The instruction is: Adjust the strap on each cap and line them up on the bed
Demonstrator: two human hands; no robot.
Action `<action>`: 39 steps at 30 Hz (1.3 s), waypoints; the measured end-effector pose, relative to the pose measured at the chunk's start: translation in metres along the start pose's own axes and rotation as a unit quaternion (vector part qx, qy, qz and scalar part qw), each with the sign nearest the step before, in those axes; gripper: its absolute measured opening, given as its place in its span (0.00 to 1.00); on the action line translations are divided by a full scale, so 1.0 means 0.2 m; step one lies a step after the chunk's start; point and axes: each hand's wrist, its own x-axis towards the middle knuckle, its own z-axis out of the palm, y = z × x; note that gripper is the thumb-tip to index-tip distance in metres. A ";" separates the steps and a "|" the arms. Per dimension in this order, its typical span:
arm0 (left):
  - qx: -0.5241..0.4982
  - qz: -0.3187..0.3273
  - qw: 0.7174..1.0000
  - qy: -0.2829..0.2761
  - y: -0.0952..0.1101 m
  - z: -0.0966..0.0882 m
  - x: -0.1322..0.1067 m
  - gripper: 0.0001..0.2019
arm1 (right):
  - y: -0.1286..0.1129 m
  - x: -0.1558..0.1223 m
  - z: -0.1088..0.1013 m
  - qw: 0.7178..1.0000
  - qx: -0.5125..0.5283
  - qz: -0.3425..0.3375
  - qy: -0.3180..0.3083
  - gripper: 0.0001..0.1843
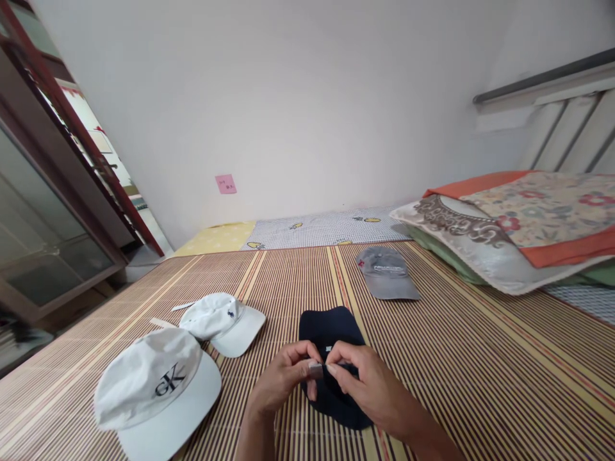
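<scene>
A dark navy baseball cap (331,323) lies on the striped bamboo mat in front of me, its brim pointing away. My left hand (288,378) is closed in a pinch on the small metal buckle (315,370) of the cap's back strap. Close beside it, my right hand (362,381) pinches at the strap, with thumb and forefinger together near the buckle. The strap's end is mostly hidden by my fingers. Both hands cover part of the cap's crown opening.
To the left lie a white cap with black letters (148,384) and a smaller white cap (216,323). A grey cap (387,272) rests further back, right of centre. Pillows (509,230) are stacked at the right, below a radiator (571,128). The bamboo mat (283,282) reaches toward the wall.
</scene>
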 end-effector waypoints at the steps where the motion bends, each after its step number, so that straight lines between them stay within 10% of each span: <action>1: -0.002 0.003 1.000 0.001 0.00 0.00 0.00 0.17 | 0.00 0.00 0.00 1.000 0.012 0.002 -0.007 0.10; 15: -0.001 -0.021 1.000 -0.017 -0.02 0.00 0.01 0.20 | 0.00 0.01 0.03 0.994 0.108 -0.007 -0.033 0.03; 26: -0.020 -0.012 0.999 -0.025 -0.03 -0.01 0.01 0.21 | 0.03 -0.04 -0.13 0.998 -0.035 0.037 -0.040 0.03; 39: -0.006 -0.025 1.000 -0.005 -0.02 0.02 0.02 0.17 | 0.03 -0.02 -0.06 0.999 -0.017 0.010 -0.045 0.12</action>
